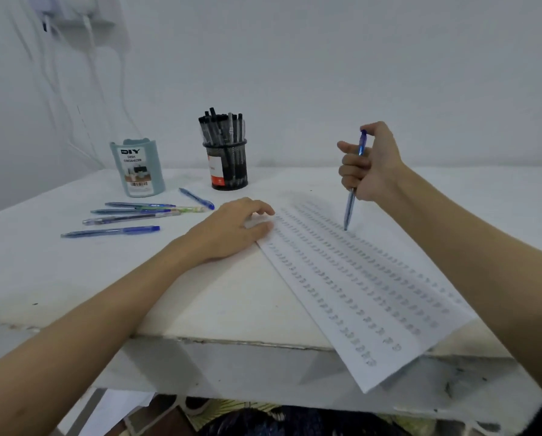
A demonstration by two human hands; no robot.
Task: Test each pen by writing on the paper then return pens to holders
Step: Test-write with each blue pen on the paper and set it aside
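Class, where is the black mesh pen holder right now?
In the head view, the black mesh pen holder stands at the table's far side, right of the teal desk organizer, beyond the left hand.

The marks on the paper point(357, 278) are too blurred to read; the right hand point(368, 163) hides the blue pen point(353, 196) mid-barrel.
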